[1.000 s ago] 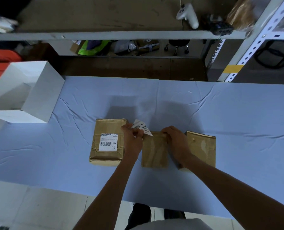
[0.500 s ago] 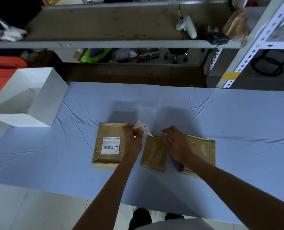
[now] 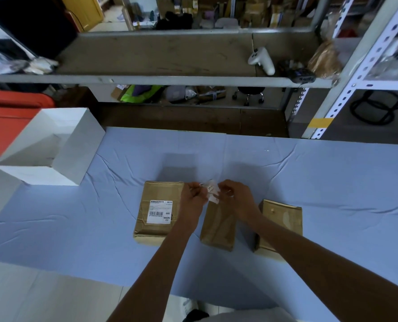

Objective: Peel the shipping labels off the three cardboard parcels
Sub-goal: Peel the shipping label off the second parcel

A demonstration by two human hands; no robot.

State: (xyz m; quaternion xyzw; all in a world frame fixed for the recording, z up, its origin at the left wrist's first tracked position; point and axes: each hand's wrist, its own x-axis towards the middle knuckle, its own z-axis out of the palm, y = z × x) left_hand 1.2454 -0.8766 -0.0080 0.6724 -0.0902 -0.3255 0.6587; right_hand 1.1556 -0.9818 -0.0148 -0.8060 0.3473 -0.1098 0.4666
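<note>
Left hand (image 3: 191,202), right hand (image 3: 238,199): both pinching

3 parcels lie in a row on the table (image 3: 333,182); the left parcel (image 3: 156,189) carries a label (image 3: 160,212) on its top; the middle parcel (image 3: 217,226) sits just right of it; the right parcel (image 3: 283,219) lies further right, apart from the middle one; above the far end of the middle parcel, the left hand (image 3: 192,201) and right hand (image 3: 237,198) pinch a loose label (image 3: 212,190) between them; a box (image 3: 77,147) stands on the table's far left; behind the table runs a shelf (image 3: 158,56), with a controller (image 3: 262,60) on its right part.
</note>
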